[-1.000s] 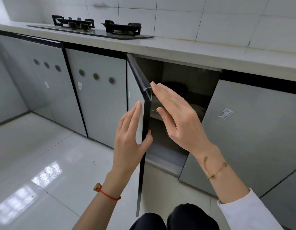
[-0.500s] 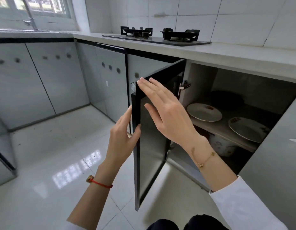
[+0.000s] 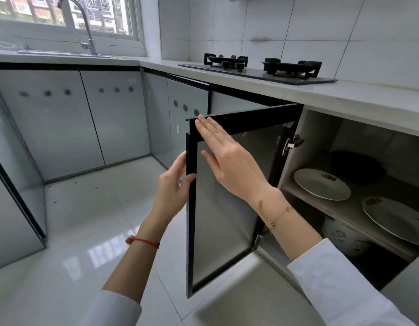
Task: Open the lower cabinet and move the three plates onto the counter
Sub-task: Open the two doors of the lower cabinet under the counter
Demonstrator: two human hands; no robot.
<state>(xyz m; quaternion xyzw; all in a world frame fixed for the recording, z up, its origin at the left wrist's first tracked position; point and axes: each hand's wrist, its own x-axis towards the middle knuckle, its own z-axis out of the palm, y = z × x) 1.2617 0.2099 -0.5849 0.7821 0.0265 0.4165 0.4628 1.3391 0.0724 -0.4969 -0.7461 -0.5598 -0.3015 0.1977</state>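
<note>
The cabinet door (image 3: 227,203) stands swung wide. The left hand (image 3: 174,187) holds its free edge, thumb hooked around the frame, while the right hand (image 3: 229,161) lies flat and released against the inner face, fingers straight. To finish opening well, the person would likely push the door fully aside toward 9 o'clock, so it cannot swing into the reach, then free both hands.

On the shelf (image 3: 345,215), at 3 o'clock from the door, two plates show plainly: one white plate (image 3: 321,184) and a second plate (image 3: 396,220) just beside it at 4 o'clock. A dark round shape (image 3: 359,165) behind them may be the third; it is too dim to tell. One patterned pot (image 3: 342,236) sits below. The counter (image 3: 345,95) above carries one stove (image 3: 260,69) with two burners.
</note>
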